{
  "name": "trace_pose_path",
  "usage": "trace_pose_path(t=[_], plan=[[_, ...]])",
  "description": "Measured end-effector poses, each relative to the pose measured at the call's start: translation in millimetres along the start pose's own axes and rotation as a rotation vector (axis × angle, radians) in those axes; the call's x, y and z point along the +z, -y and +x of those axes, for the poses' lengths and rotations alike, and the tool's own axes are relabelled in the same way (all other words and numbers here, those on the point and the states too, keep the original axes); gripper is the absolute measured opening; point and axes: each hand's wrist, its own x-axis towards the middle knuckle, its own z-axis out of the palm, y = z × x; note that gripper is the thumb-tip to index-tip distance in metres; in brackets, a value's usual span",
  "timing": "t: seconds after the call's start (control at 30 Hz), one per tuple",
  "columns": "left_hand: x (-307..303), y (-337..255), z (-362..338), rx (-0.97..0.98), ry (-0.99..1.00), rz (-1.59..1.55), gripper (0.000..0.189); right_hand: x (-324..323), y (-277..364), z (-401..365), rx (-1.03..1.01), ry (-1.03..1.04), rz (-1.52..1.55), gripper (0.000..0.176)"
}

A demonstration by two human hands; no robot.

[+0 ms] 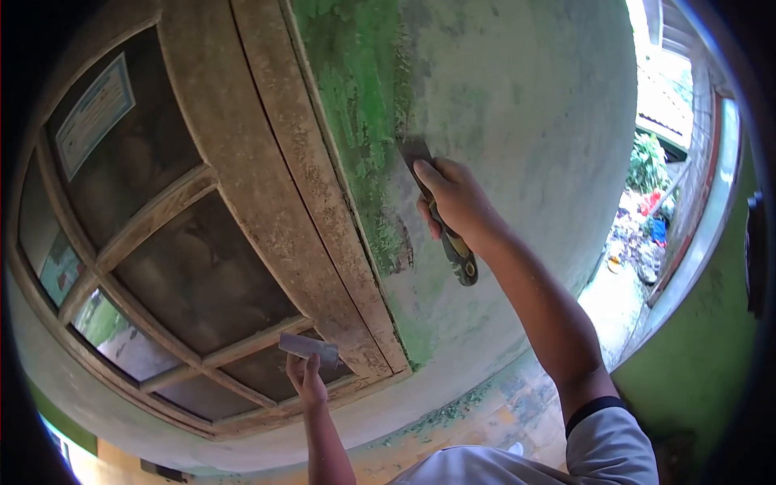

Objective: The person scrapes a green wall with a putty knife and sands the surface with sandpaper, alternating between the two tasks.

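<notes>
My right hand (459, 198) is wrapped round a paint scraper (461, 263) with a dark handle. Its blade tip meets the wall (517, 105), by the ragged border between green paint (356, 89) and a pale, scraped surface. Lower down, my left hand (309, 384) grips a flat, greyish rectangular block (307, 347), whose exact kind I cannot make out. That hand is in front of the window's lower corner, beside the worn wooden frame (283, 162).
The window has several glass panes, one with a paper notice (95, 115) on it. Paint flakes (457, 412) lie on the floor along the wall. On the right, an open doorway (647, 210) shows daylight, plants and clutter outside.
</notes>
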Motion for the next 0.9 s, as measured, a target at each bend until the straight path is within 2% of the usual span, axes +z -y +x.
trace_pose_path(t=[0.17, 0.23, 0.37, 0.53, 0.63, 0.73, 0.87, 0.9], plan=[[-14.6, 11.5, 10.6, -0.009, 0.036, 0.039, 0.032, 0.5, 17.6, 9.1, 0.005, -0.013, 0.011, 0.031], [-13.4, 16.9, 13.1, -0.050, -0.076, -0.021, 0.033, -1.0, 24.9, 10.0, 0.058, 0.002, -0.044, 0.030], [-26.3, 25.3, 23.1, 0.002, 0.058, 0.076, 0.031, -4.5, 32.8, 7.8, 0.085, 0.016, -0.064, 0.030], [-28.7, 27.1, 27.2, 0.016, 0.028, 0.047, 0.027, -10.5, 15.7, 2.8, 0.020, 0.023, -0.066, 0.030], [-26.5, 25.9, 26.5, 0.004, 0.026, 0.004, 0.028, -10.1, 15.7, 0.1, 0.047, -0.021, -0.043, 0.030], [-35.2, 32.1, 27.0, -0.006, 0.068, 0.006, 0.030, -0.4, 37.8, 20.5, -0.054, -0.043, -0.055, 0.031], [-36.0, 29.1, 27.1, 0.010, 0.099, 0.026, 0.029, 3.2, 77.0, 36.4, -0.087, -0.059, 0.043, 0.032], [-34.3, 28.5, 26.7, 0.005, 0.090, 0.008, 0.028, -0.2, 77.5, 32.9, -0.104, -0.049, -0.025, 0.032]])
